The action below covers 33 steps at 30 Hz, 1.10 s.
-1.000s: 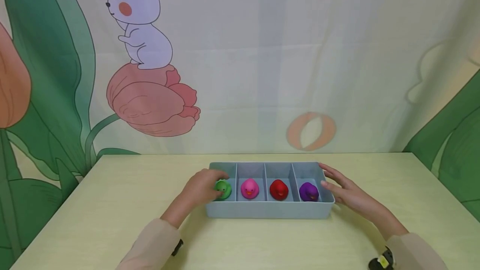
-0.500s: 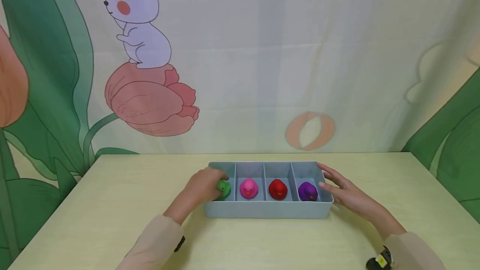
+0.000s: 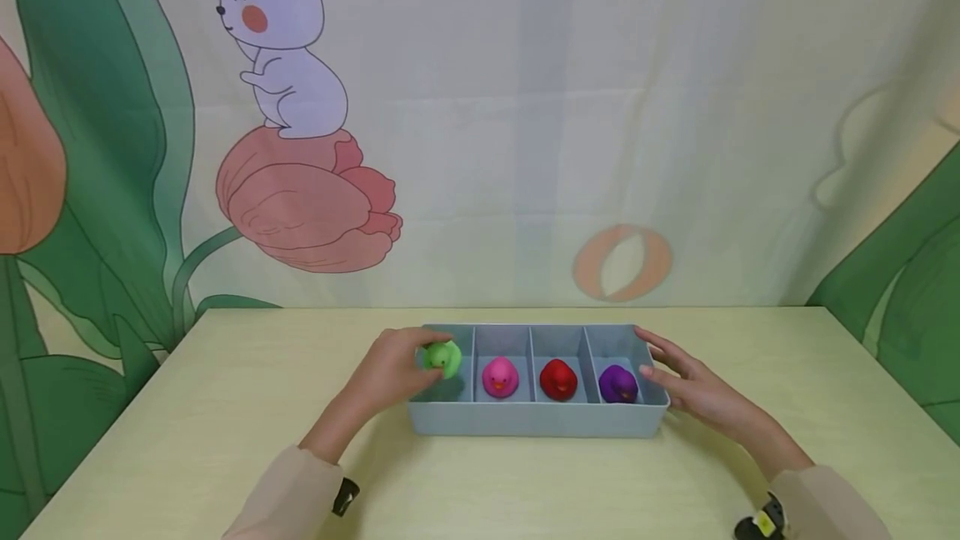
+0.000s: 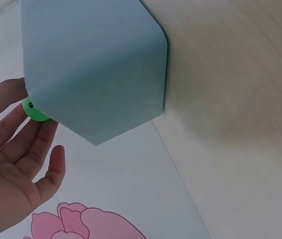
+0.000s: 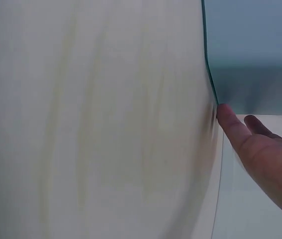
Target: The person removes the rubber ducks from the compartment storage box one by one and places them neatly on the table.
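In the head view my left hand [image 3: 393, 367] pinches a green rubber duck [image 3: 441, 358] between thumb and fingers. It is raised over the leftmost compartment of a grey-blue divided box [image 3: 536, 421]. The left wrist view shows part of the duck [image 4: 37, 110] behind the box's end wall [image 4: 96, 94]. At the opposite end, my right hand [image 3: 705, 390] rests against the box, fingers extended along its end and corner. A pink duck [image 3: 500, 377], a red duck [image 3: 558, 380] and a purple duck [image 3: 618, 384] each sit in a separate compartment.
The box stands on a pale wooden table [image 3: 247, 390], its far edge close to a printed cloth backdrop [image 3: 480, 148]. Thin dividers [image 3: 531, 365] separate the compartments. A dark strap device [image 3: 763, 521] is on the right wrist.
My left hand has taken hold of the green duck and lifted it up from the compartment floor. The right hand stays at the box's right end; the other ducks have not moved.
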Motion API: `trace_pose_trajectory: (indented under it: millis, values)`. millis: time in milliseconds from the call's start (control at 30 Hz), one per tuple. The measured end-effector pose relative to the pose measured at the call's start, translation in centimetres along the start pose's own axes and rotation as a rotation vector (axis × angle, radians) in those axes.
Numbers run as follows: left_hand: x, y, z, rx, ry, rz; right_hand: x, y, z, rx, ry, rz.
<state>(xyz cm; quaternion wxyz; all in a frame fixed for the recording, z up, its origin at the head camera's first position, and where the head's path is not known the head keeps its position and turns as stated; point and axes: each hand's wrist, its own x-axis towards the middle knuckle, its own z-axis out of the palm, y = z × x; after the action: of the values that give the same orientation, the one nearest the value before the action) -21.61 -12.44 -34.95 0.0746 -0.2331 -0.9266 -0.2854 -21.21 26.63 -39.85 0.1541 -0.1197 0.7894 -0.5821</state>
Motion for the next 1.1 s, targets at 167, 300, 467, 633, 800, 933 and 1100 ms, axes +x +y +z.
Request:
trace_pose_trajectory:
  millis: [167,300,467,633,800,933,1100]
  values:
    - [-0.5,-0.5,-0.7,-0.086,0.043,0.006,-0.1,-0.1,0.0,0.012,-0.007,-0.003]
    - [-0.8,-1.0,-1.3,-0.114,0.105,0.007,-0.2,-0.2,0.0,0.01,-0.008,0.008]
    - [-1.3,-2.1,-2.1,-0.147,0.169,-0.029,-0.2,-0.2,0.0,0.025,-0.014,0.021]
    - [-2.0,-3.3,-3.0,-0.14,0.194,-0.085,-0.1,-0.1,0.0,0.04,-0.016,0.033]
    - [-2.8,-4.7,-3.9,-0.138,0.209,-0.131,0.0,0.0,0.1,0.045,-0.02,0.033]
    - [-3.4,-5.8,-4.3,-0.128,0.215,-0.163,0.0,0.0,0.1,0.042,-0.014,0.035]
    - [-4.1,-7.6,-4.7,-0.122,0.228,-0.196,-0.1,0.0,0.1,0.048,-0.012,0.035]
